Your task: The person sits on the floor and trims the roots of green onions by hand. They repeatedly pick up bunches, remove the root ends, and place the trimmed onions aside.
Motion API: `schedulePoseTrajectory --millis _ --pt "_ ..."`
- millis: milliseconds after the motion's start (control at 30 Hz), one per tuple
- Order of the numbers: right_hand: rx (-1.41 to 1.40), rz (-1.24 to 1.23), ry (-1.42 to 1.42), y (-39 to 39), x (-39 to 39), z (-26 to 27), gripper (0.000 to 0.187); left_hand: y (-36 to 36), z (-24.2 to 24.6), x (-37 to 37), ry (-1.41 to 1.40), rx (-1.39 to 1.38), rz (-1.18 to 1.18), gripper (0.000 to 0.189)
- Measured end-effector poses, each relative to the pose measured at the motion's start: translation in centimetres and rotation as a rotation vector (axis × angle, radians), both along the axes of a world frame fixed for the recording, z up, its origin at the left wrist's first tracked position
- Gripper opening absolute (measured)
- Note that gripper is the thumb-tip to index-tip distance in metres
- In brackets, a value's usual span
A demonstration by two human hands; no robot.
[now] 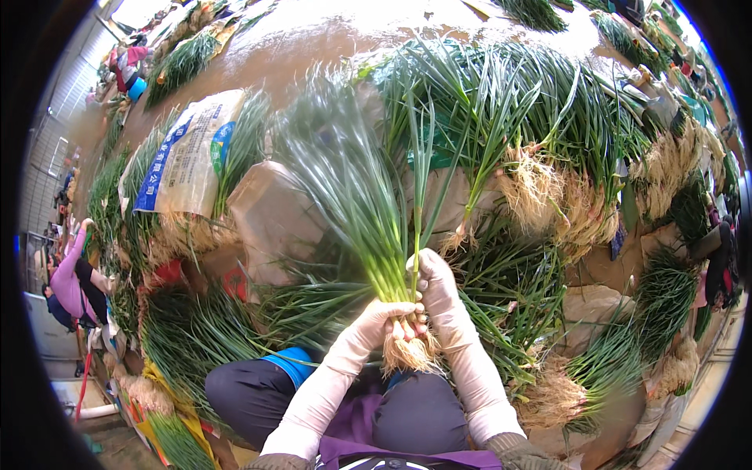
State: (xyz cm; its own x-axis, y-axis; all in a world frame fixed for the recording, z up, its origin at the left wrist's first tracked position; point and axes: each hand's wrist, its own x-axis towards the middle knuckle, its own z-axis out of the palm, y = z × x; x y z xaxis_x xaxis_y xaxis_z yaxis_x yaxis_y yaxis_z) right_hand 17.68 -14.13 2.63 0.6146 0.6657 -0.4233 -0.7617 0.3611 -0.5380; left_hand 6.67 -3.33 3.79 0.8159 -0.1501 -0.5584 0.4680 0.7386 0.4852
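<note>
A thick bunch of green onions (376, 247) stands upright before me, its long leaves blurred at the top. My left hand (382, 317), in a pale glove, is closed around the lower stalks, just above the reddish bulbs and the tangled roots (408, 355). Beside it my right hand (432, 273), gloved as well, pinches a single green onion stalk (418, 232) between thumb and fingers. That stalk's base runs down at the edge of the bunch. Loose green onions (499, 305) lie close to the right of my hands.
A large heap of green onions (517, 100) lies ahead, roots towards me. At the left a printed woven sack (188, 153) covers another pile. A root-ended bundle (558, 390) lies at my right. Another person (73, 282) is at the far left; wet floor (294, 53) stretches beyond.
</note>
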Motion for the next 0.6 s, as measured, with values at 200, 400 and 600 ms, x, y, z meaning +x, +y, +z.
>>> schedulePoseTrajectory --millis 200,400,600 --pt "-0.746 -0.330 -1.138 1.3 -0.5 -0.3 0.013 -0.1 0.4 0.2 0.142 0.141 -0.029 0.027" --pt "-0.295 -0.120 0.332 1.2 0.8 -1.8 0.021 -0.4 0.6 1.3 0.032 -0.007 0.067 0.031" --pt "-1.204 -0.634 -0.935 1.0 4.9 -3.5 0.031 -0.8 0.9 -0.4 0.103 0.008 -0.009 0.029"
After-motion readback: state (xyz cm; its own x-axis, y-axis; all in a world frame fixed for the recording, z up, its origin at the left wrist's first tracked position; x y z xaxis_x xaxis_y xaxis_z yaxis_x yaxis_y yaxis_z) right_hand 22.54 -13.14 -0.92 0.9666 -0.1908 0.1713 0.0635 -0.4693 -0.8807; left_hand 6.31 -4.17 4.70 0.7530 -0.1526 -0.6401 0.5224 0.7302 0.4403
